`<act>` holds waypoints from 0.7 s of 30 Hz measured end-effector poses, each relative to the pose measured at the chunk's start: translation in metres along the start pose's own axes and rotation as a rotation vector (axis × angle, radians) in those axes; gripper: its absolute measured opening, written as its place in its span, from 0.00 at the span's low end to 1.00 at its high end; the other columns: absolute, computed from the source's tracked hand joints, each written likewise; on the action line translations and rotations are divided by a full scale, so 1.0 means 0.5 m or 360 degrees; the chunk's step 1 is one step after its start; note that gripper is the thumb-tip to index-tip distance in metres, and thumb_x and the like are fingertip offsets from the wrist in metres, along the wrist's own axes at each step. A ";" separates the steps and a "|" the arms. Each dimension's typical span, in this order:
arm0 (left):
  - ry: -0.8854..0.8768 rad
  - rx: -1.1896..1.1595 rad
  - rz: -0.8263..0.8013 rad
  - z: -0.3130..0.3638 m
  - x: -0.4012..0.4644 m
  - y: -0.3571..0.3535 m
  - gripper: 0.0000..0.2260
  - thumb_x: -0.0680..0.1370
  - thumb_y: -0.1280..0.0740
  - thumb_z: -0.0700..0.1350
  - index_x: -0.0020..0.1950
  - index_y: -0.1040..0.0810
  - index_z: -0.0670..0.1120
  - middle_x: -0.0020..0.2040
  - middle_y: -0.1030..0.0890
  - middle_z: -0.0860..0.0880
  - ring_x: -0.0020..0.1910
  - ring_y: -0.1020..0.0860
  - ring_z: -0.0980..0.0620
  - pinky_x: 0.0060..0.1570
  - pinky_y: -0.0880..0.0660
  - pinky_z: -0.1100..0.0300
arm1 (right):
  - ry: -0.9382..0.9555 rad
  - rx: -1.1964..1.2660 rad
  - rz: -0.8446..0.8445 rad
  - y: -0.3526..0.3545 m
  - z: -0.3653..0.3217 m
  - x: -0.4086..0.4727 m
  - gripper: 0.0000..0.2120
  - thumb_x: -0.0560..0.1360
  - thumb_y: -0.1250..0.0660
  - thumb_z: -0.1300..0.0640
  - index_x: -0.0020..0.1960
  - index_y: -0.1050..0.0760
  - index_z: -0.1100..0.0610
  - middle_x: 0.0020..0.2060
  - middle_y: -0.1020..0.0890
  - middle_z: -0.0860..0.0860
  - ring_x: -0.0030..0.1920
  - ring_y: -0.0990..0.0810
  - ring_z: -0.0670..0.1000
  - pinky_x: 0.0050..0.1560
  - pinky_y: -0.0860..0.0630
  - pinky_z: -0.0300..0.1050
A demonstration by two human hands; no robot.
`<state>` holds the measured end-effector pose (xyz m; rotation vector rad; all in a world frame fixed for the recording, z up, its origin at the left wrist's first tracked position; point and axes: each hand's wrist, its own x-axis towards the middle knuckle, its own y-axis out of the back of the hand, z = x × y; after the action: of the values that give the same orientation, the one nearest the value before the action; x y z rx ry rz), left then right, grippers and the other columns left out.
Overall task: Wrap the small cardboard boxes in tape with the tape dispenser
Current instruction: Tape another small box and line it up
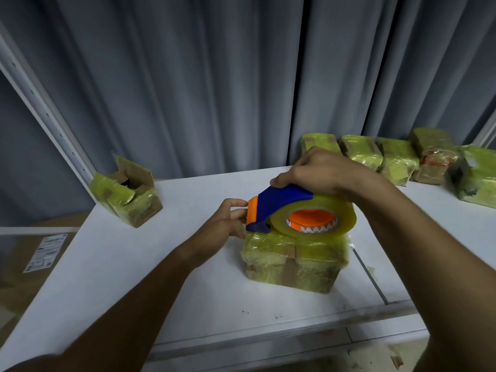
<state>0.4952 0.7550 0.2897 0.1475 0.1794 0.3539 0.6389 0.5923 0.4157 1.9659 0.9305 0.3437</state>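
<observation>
A small cardboard box point(295, 260), already covered in glossy yellowish tape, is seen standing on the white table point(134, 264), and every other place is given here relative to it. A blue and orange plastic tape dispenser point(281, 210), loaded with a fat roll of clear yellowish tape point(314, 218) on an orange core, is held down on the top face of this box. The dispenser is grasped from above by the right hand point(316, 170), its fingers curled over the blue handle. The orange nose of the dispenser, at the box's upper left edge, is pinched by the fingers of the left hand point(228, 224), which is pressed against the box's left side.

Behind the box and to its left, well apart, an opened cardboard box point(126, 191) with raised flaps and partly taped sides is seen near the table's far left corner. Behind the box and to its right, a row of tape-wrapped boxes point(397, 157) is lined up along the table's back edge. Further behind, grey pleated curtains point(214, 76) are hung. To the far left of the box, below table level, a large brown carton point(32, 259) with a white label is visible.
</observation>
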 end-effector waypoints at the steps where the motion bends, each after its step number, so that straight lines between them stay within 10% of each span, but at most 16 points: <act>1: 0.0001 -0.0050 0.0019 -0.003 0.002 -0.001 0.25 0.66 0.36 0.38 0.63 0.31 0.49 0.54 0.16 0.53 0.54 0.19 0.51 0.51 0.24 0.56 | -0.0008 -0.0007 0.0002 -0.001 0.001 0.001 0.20 0.73 0.29 0.37 0.47 0.15 0.54 0.43 0.15 0.50 0.41 0.18 0.49 0.36 0.26 0.42; 21: -0.0100 -0.0017 0.0152 -0.020 0.011 -0.024 0.16 0.78 0.32 0.37 0.64 0.27 0.48 0.57 0.17 0.53 0.55 0.19 0.51 0.54 0.20 0.51 | -0.0137 0.0335 -0.0043 0.012 0.042 0.002 0.18 0.72 0.27 0.38 0.48 0.17 0.53 0.42 0.14 0.50 0.41 0.15 0.52 0.37 0.21 0.42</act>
<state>0.5021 0.7470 0.2771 0.1566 0.1086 0.4447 0.6541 0.5783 0.4088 2.1389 0.9692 0.1487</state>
